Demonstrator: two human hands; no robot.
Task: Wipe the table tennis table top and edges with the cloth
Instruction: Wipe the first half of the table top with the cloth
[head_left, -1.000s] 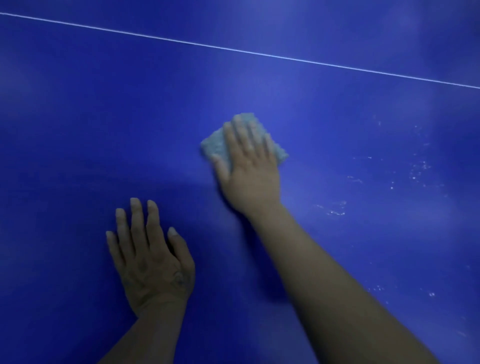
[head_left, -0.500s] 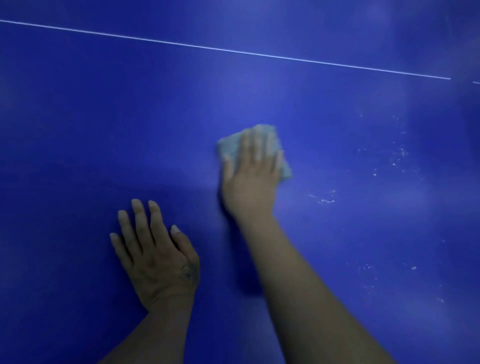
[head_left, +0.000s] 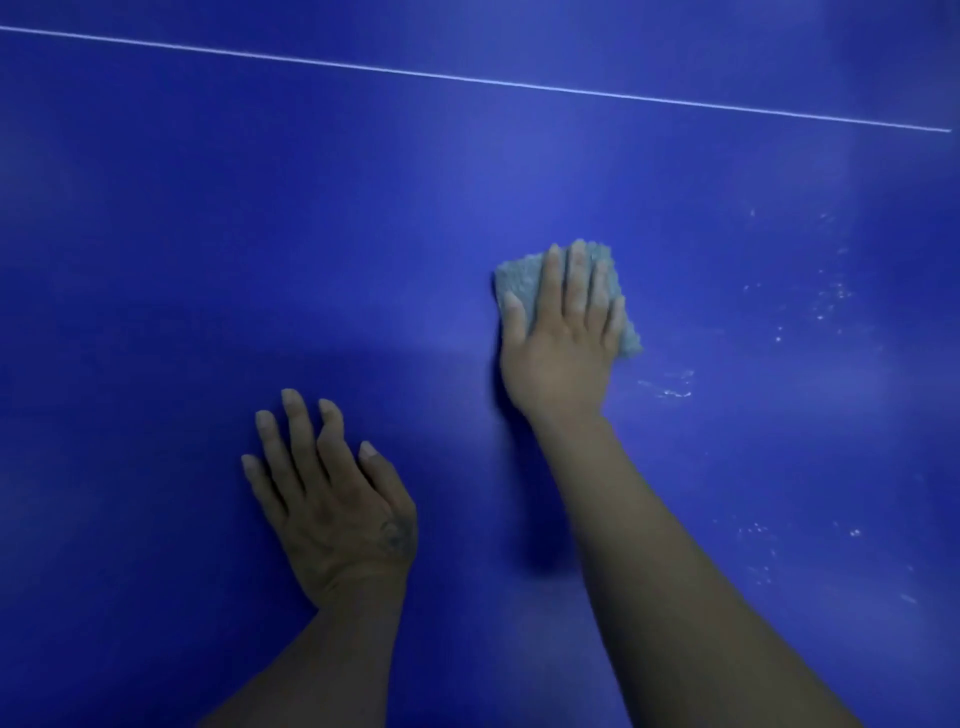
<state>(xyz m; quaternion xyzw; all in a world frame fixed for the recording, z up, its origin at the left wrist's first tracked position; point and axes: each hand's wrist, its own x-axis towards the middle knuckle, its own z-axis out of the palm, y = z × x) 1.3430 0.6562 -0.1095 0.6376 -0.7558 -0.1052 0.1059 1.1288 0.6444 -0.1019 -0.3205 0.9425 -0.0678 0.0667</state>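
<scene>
Blue table (head_left: 208, 234) filled the whole frame, with a thin white line (head_left: 467, 79) slanting across the top from the upper left down to the right edge. Your right hand (head_left: 561, 353) lay just right of centre, fingers straight and close together, pressing flat on a pale grey-blue cloth (head_left: 517, 278). That cloth sat flat on the table under your fingers, its nubbly edges showing past your fingertips at the top, beside your thumb on the left and beyond your little finger on the right. Your left hand (head_left: 332, 499) rested lower left of centre, palm down on the table, fingers straight and slightly spread, holding nothing, well apart from the cloth. Whitish specks (head_left: 672, 388) dotted the table right of the cloth, the nearest smear just below and right of it.
</scene>
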